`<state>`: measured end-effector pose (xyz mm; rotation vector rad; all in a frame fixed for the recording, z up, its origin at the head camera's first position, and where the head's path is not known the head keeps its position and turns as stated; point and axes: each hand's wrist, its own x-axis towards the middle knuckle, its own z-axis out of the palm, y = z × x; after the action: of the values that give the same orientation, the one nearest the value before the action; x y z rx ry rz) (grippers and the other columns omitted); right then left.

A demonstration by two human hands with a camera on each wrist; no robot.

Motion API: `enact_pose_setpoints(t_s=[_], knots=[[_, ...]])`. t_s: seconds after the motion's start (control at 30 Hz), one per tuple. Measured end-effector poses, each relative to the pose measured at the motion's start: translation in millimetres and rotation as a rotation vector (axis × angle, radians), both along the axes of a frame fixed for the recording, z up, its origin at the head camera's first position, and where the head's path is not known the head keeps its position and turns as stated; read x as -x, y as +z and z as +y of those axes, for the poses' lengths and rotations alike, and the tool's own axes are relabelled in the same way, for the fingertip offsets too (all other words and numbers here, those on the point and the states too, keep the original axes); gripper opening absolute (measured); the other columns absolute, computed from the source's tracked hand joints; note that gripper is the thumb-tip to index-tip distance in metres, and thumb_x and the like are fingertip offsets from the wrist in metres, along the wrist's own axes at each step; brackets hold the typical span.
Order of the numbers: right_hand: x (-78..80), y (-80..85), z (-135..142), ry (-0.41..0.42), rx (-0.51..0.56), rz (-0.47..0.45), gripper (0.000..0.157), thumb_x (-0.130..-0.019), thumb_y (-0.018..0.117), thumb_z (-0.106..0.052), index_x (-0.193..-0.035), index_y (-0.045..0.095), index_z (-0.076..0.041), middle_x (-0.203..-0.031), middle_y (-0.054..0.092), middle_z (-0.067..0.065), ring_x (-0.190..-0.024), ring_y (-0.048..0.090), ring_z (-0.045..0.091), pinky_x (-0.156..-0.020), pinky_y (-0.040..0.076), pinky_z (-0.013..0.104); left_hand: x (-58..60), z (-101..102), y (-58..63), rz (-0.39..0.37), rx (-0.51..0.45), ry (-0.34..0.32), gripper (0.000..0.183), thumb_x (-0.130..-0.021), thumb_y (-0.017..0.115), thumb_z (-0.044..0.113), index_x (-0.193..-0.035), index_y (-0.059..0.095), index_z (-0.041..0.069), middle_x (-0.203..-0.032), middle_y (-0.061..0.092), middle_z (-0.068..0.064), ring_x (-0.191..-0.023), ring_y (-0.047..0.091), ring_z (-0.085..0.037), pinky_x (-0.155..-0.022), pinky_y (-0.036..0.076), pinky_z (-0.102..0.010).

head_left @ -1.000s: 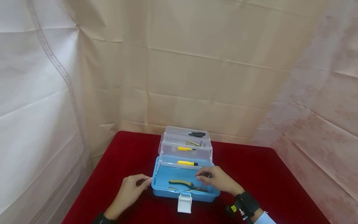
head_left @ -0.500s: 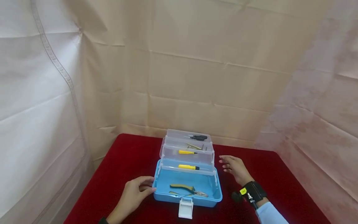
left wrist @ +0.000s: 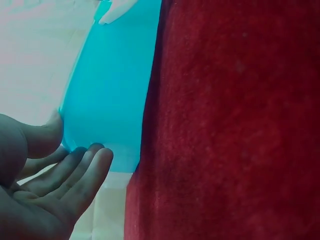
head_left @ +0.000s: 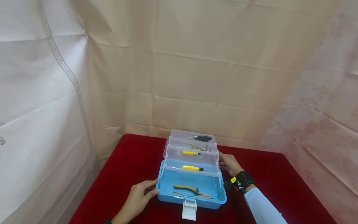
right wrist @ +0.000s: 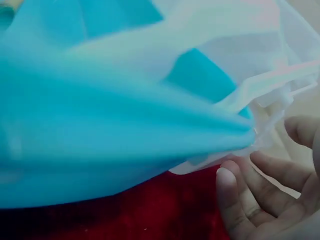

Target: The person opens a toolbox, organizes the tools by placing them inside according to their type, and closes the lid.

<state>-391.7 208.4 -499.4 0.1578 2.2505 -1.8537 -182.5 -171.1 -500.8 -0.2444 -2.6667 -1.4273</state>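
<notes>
A blue toolbox stands open, its clear plastic trays raised in tiers toward the back. My left hand touches the box's left side near the front corner. In the left wrist view, the thumb of the left hand is at the rim and the loosely extended fingers lie along the wall. My right hand is at the back right of the box beside the trays. In the right wrist view, the right hand's fingertips are right at the clear lid's edge, thumb apart from the fingers. Pliers with yellow handles lie inside.
A yellow-handled screwdriver lies in the lowest tray, another yellow tool above it. Brass-coloured pieces and black-handled screwdrivers lie higher up. A white latch hangs down in front. Red cloth covers the table.
My right hand has moved out from over the pliers, round the box's right side, then in to its back right corner. The left hand stays at the left side.
</notes>
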Motion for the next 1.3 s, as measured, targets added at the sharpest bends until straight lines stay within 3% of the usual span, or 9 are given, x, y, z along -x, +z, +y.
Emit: enact_pose_setpoints(t_s=[0.23, 0.37, 0.5, 0.57, 0.63, 0.7, 0.77, 1.03, 1.3], knots=[[-8.6, -8.9, 4.2, 0.03, 0.057, -0.013, 0.051, -0.096, 0.063, -0.029, -0.138, 0.054, -0.001, -0.127, 0.061, 0.018, -0.101, 0.066, 0.03, -0.085, 0.054, 0.044, -1.5, 2.6, -2.9, -0.002, 0.012, -0.001, 0.047, -0.09, 0.07, 0.024, -0.129, 0.063, 0.0, -0.122, 0.065, -0.012, -0.106, 0.065, -0.022, -0.08, 0.055, -0.028], [-9.1, -7.9, 8.4, 0.115, 0.13, -0.024, 0.055, -0.094, 0.065, -0.016, -0.145, 0.048, -0.004, -0.13, 0.059, 0.015, -0.1, 0.065, 0.026, -0.086, 0.054, 0.041, -1.3, 0.9, -0.9, 0.008, 0.022, 0.006, 0.047, -0.09, 0.07, 0.024, -0.129, 0.063, 0.001, -0.122, 0.065, -0.012, -0.105, 0.065, -0.023, -0.08, 0.055, -0.029], [-7.2, -4.4, 17.0, 0.242, 0.258, -0.085, 0.065, -0.094, 0.064, -0.011, -0.153, 0.037, -0.009, -0.115, 0.06, 0.007, -0.084, 0.055, 0.015, -0.085, 0.051, 0.034, 0.0, 1.7, 0.0, 0.021, 0.024, 0.012, 0.046, -0.09, 0.07, 0.024, -0.129, 0.064, 0.001, -0.121, 0.066, -0.012, -0.104, 0.066, -0.022, -0.079, 0.055, -0.029], [-8.3, -4.1, 21.3, 0.29, 0.335, -0.136, 0.071, -0.096, 0.061, -0.011, -0.157, 0.027, -0.013, -0.121, 0.056, 0.007, -0.09, 0.054, 0.017, -0.089, 0.048, 0.035, 0.0, 2.3, -0.2, 0.028, 0.021, 0.01, 0.045, -0.089, 0.07, 0.023, -0.128, 0.064, 0.001, -0.12, 0.066, -0.012, -0.103, 0.066, -0.022, -0.079, 0.055, -0.029], [-11.0, -4.8, 24.8, 0.307, 0.417, -0.183, 0.076, -0.097, 0.059, -0.009, -0.16, 0.018, -0.017, -0.135, 0.05, 0.009, -0.11, 0.055, 0.023, -0.097, 0.046, 0.041, -0.8, 2.6, -0.3, 0.025, 0.014, 0.006, 0.045, -0.089, 0.07, 0.023, -0.128, 0.064, 0.001, -0.12, 0.066, -0.012, -0.103, 0.066, -0.022, -0.079, 0.055, -0.028], [-15.0, -5.5, 28.6, 0.31, 0.468, -0.204, 0.079, -0.098, 0.057, -0.008, -0.161, 0.011, -0.02, -0.152, 0.036, 0.01, -0.126, 0.049, 0.029, -0.102, 0.042, 0.046, -1.8, 3.5, -0.5, 0.02, 0.008, -0.002, 0.045, -0.089, 0.07, 0.023, -0.128, 0.064, 0.001, -0.121, 0.066, -0.012, -0.104, 0.066, -0.022, -0.079, 0.055, -0.029], [-18.9, -5.6, 31.9, 0.313, 0.499, -0.21, 0.081, -0.097, 0.057, -0.005, -0.161, 0.01, -0.023, -0.158, 0.026, 0.012, -0.13, 0.045, 0.03, -0.104, 0.039, 0.046, -3.1, 4.9, -0.3, 0.018, 0.004, -0.01, 0.045, -0.089, 0.07, 0.023, -0.128, 0.064, 0.0, -0.121, 0.066, -0.012, -0.104, 0.066, -0.023, -0.08, 0.055, -0.029], [-26.4, 4.0, 34.0, 0.246, 0.462, -0.105, 0.084, -0.093, 0.056, 0.005, -0.158, 0.023, -0.036, -0.155, 0.032, 0.011, -0.125, 0.051, 0.034, -0.1, 0.043, 0.05, -7.8, 8.4, 0.8, 0.038, 0.005, 0.009, 0.045, -0.088, 0.071, 0.021, -0.127, 0.065, 0.001, -0.121, 0.066, -0.013, -0.105, 0.066, -0.025, -0.079, 0.055, -0.03], [-29.0, 12.8, 30.9, 0.158, 0.278, 0.035, 0.076, -0.094, 0.053, 0.007, -0.156, 0.031, -0.032, -0.145, 0.044, 0.019, -0.116, 0.058, 0.036, -0.093, 0.048, 0.048, -0.8, 6.8, 1.1, 0.092, 0.029, 0.017, 0.043, -0.087, 0.072, 0.024, -0.123, 0.068, 0.002, -0.117, 0.068, -0.01, -0.104, 0.067, -0.023, -0.081, 0.055, -0.03]])
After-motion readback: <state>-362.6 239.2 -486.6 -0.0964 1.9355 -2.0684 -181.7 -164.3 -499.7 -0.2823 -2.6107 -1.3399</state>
